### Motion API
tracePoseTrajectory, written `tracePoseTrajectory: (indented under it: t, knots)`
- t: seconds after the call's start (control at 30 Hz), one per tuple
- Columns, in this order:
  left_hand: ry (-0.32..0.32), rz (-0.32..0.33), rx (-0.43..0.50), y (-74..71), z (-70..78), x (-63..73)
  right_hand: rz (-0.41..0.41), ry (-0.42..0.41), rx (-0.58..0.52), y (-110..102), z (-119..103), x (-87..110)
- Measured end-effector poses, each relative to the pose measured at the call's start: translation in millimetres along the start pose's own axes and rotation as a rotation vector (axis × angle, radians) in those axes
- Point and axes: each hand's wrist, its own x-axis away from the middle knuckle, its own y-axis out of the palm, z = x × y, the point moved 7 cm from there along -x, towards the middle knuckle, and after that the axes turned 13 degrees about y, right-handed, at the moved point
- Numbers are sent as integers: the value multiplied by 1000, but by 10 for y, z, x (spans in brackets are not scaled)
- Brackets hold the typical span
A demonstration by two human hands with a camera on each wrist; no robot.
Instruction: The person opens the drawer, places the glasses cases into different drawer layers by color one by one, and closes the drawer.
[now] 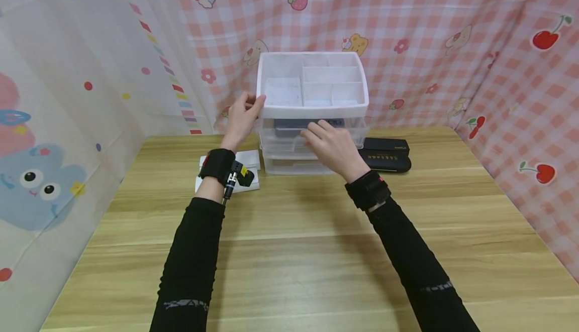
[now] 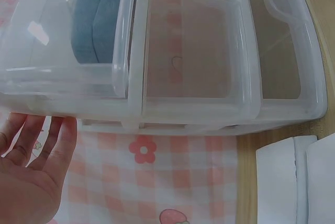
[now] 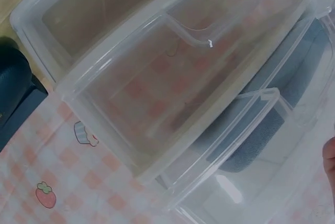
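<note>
A white storage box (image 1: 313, 111) with clear drawers and a divided top tray stands at the table's back. Its top drawer (image 2: 63, 80) is pulled partway out and holds a blue-grey fabric case (image 2: 99, 17). My left hand (image 1: 243, 118) is at the upper left corner; in the left wrist view its extended fingers (image 2: 63, 140) touch the side wall. At the drawer's front, my right hand (image 1: 332, 146) has its fingers curled over the notched handle. Only a bit of that hand (image 3: 329, 157) enters the right wrist view, and its fingertips are hidden.
Two black cases (image 1: 384, 156) lie to the right of the box. White folded pouches or flat boxes (image 1: 249, 160) lie to its left, partly behind my left wrist. A checked curtain (image 1: 416, 86) hangs right behind the box. The wooden table (image 1: 289, 256) extends in front.
</note>
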Motion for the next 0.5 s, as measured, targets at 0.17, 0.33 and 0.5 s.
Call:
tracePoseTrajectory:
  t: [0.17,0.33,0.5]
  knots:
    - [-2,4,-1,-5,1,-2,-72,37,21,82,53,-12]
    - [-9,7,-6,-7,0,2,-96,73,3,131,94,-15]
    - [-9,4,-17,-7,7,6,-92,100,2,156,123,-7]
